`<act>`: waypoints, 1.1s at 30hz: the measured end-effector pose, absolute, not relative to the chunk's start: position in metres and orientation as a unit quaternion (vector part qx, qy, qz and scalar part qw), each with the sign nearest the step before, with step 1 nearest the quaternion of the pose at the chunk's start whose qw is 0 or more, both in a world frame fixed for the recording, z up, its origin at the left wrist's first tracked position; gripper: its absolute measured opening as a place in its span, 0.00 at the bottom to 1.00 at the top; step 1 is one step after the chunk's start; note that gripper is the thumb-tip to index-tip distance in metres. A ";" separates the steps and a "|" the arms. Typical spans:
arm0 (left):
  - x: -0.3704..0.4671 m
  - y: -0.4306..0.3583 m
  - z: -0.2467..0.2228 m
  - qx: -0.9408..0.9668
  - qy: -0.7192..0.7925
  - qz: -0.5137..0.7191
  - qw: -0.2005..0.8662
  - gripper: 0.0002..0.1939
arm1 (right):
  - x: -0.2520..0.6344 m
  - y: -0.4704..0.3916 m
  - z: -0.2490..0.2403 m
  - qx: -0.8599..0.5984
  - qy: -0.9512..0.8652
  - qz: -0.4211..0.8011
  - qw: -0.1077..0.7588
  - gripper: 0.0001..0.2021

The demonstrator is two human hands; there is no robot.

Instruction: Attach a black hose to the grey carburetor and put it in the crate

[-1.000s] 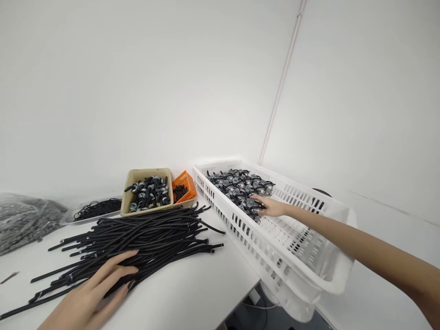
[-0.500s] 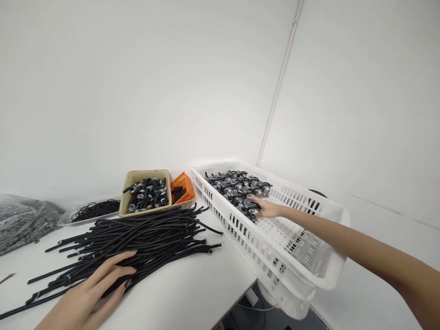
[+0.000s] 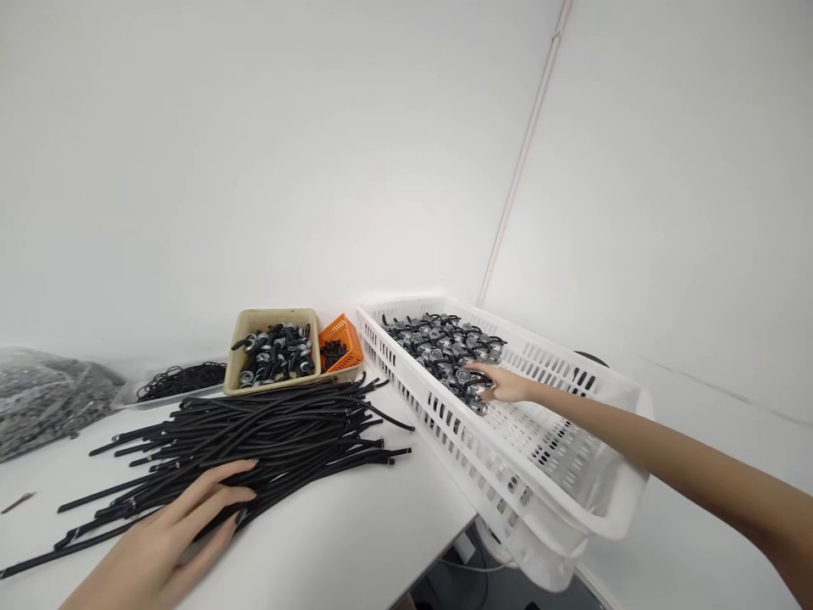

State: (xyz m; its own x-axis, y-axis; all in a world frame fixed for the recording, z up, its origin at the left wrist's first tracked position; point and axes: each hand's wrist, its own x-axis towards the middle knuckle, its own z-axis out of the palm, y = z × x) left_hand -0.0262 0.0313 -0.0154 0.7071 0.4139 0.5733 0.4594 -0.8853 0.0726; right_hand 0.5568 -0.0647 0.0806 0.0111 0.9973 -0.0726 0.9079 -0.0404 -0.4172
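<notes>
Reaching into the white slotted crate (image 3: pixel 508 474), the right hand (image 3: pixel 508 385) lies on the near edge of a heap of small black-and-silver parts (image 3: pixel 445 347). Its fingertips touch the nearest pieces; whether they are pinched on one cannot be told from this view.

Heap of parts: fills the far end of the crate, piled against its back wall. The near end of the crate shows bare perforated floor.

Crate: sits at the right edge of the white surface (image 3: pixel 356 542), its near end jutting out past the surface's corner. The right forearm crosses over the crate's near rim.

Left hand (image 3: pixel 171 542): flat, fingers spread and uncurled, gripping nothing, resting on the near end of a bundle of black cords (image 3: pixel 254 436).

Cords: long, thin, laid loosely side by side across the surface, fanning from lower left towards the crate. Several ends carry small metal tips. The far ends stop just beside the crate's side wall.

Beige tray (image 3: pixel 273 352): behind the cords, against the wall, holding more black-and-silver parts of the same kind.

Orange basket (image 3: pixel 340 343): small, tilted, wedged between the beige tray and the crate, with a few small black pieces inside.

Clear shallow tray (image 3: pixel 178 383): left of the beige tray, holding thin black rings or loops.

Clear plastic bag (image 3: pixel 44 402): far left, filled with dark small items too blurred to identify.
</notes>
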 end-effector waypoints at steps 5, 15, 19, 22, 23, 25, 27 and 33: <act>-0.026 0.032 -0.020 -0.919 -0.249 -0.303 0.034 0.13 | 0.550 -0.062 0.078 -0.692 -0.689 0.159 0.144 0.39; -0.026 0.034 -0.019 -0.926 -0.242 -0.290 0.026 0.14 | 0.545 -0.061 0.070 -0.713 -0.672 0.122 0.161 0.37; -0.029 0.033 -0.020 -0.922 -0.254 -0.290 0.025 0.14 | 0.544 -0.063 0.074 -0.706 -0.679 0.135 0.153 0.36; -0.029 0.033 -0.025 -0.917 -0.265 -0.296 0.020 0.14 | 0.543 -0.065 0.075 -0.709 -0.672 0.147 0.153 0.36; -0.029 0.033 -0.026 -0.917 -0.266 -0.296 0.018 0.14 | 0.543 -0.066 0.074 -0.711 -0.671 0.143 0.155 0.36; -0.028 0.034 -0.028 -0.919 -0.264 -0.292 0.015 0.14 | 0.542 -0.067 0.072 -0.714 -0.670 0.121 0.162 0.36; -0.028 0.034 -0.028 -0.920 -0.264 -0.290 0.010 0.14 | 0.540 -0.067 0.070 -0.717 -0.668 0.101 0.169 0.36; -0.025 0.030 -0.022 -0.918 -0.270 -0.291 0.003 0.14 | 0.532 -0.067 0.073 -0.737 -0.649 0.087 0.167 0.35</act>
